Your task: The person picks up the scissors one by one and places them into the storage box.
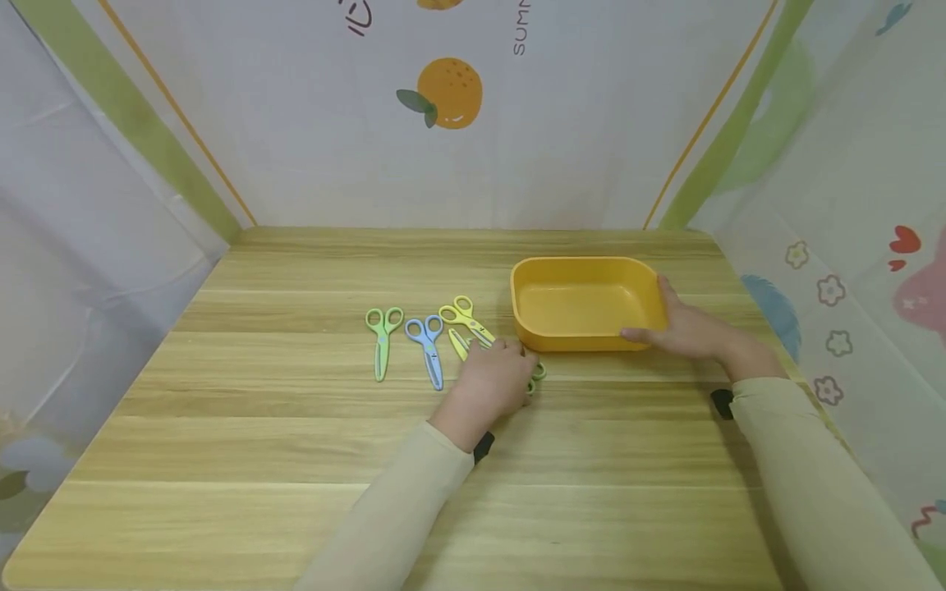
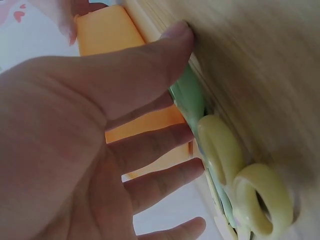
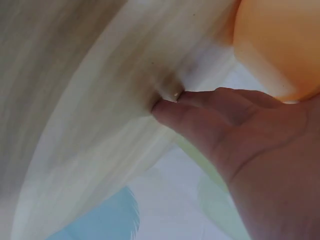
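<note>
In the head view my left hand (image 1: 495, 377) is palm down over scissors right of the row, hiding part of them. Pale green finger loops (image 1: 540, 372) stick out at its right. The left wrist view shows its thumb and extended fingers either side of a green piece (image 2: 187, 95), beside yellow scissor handles (image 2: 265, 200). My right hand (image 1: 687, 328) rests at the right end of a yellow-orange box (image 1: 584, 343), thumb against its front. Its other fingers reach down to the tabletop in the right wrist view.
Green scissors (image 1: 381, 345), blue scissors (image 1: 426, 349) and yellow scissors (image 1: 467, 316) lie on the wood-grain table (image 1: 259, 460), left of the box. A printed curtain (image 1: 332, 148) hangs behind the table, with more cloth along both sides.
</note>
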The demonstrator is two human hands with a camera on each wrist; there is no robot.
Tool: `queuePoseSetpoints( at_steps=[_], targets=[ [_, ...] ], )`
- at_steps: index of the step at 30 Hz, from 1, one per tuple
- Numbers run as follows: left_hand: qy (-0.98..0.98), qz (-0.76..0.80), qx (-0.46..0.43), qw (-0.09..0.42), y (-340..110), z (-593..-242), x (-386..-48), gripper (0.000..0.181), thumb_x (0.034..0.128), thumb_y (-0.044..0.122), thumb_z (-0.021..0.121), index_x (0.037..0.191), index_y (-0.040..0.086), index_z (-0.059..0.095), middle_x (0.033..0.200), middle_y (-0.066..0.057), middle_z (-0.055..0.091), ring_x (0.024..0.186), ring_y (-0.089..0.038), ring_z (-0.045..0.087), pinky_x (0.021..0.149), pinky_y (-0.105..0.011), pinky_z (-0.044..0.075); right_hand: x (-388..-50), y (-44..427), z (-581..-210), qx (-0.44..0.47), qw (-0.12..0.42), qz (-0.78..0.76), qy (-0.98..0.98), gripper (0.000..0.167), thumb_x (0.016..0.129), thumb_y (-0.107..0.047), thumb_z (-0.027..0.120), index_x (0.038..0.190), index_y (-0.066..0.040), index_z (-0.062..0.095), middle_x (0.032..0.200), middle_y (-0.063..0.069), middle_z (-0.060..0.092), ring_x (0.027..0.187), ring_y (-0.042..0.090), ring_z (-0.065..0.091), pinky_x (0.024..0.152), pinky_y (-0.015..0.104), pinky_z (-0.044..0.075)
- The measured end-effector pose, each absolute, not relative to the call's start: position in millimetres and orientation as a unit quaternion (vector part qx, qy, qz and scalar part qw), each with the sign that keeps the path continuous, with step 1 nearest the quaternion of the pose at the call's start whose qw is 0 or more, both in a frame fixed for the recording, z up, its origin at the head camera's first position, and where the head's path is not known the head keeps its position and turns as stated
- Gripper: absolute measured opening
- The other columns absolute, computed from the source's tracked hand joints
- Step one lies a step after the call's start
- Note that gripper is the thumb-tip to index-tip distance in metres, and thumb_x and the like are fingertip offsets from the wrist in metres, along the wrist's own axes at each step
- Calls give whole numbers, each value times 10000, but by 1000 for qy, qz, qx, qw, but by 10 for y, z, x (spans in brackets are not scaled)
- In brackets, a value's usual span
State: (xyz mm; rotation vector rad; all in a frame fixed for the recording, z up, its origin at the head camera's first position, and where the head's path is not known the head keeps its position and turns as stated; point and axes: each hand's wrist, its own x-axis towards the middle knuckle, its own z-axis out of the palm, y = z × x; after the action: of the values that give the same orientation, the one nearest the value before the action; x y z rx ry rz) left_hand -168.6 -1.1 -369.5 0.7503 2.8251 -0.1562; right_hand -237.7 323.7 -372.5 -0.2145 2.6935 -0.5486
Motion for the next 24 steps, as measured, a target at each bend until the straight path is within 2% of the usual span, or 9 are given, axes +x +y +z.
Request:
queuePoseSetpoints(
  at_steps=[4,12,17,24],
  targets=[
    [959,-58,260,102,-2,-3696,-1694,591,991,497,721,1511,251,586,1507,-18,630,1382,-271,596,1156,-625,465,-2358,3231,-3717,-70,197,-195,958,1318,959,-782,539,1583,-76,-383,1565,511,308,1395,652,464,1149,741,390],
    [957,-45,262,118,-20,-3693,-1749,664,978,507,732,1547,223,540,1563,-21,591,1473,-293,532,1225,-695,355,-2392,3188,-3766,-65,191,-205,958,1327,941,-825,514,1566,-105,-409,1621,485,218,1424,648,424,1184,727,361],
    [954,-35,273,120,-25,-3711,-1784,644,970,487,740,1512,189,563,1539,-11,606,1452,-281,545,1211,-704,363,-2410,3185,-3781,-57,190,-210,957,1337,937,-819,532,1570,-106,-406,1603,500,243,1444,654,389,1198,730,340],
    [952,-30,282,119,-31,-3698,-1774,656,956,478,769,1517,203,568,1535,0,609,1429,-291,565,1200,-698,381,-2403,3175,-3771,-56,190,-216,956,1344,938,-808,546,1570,-104,-408,1602,501,248,1452,653,380,1205,730,331]
  ],
)
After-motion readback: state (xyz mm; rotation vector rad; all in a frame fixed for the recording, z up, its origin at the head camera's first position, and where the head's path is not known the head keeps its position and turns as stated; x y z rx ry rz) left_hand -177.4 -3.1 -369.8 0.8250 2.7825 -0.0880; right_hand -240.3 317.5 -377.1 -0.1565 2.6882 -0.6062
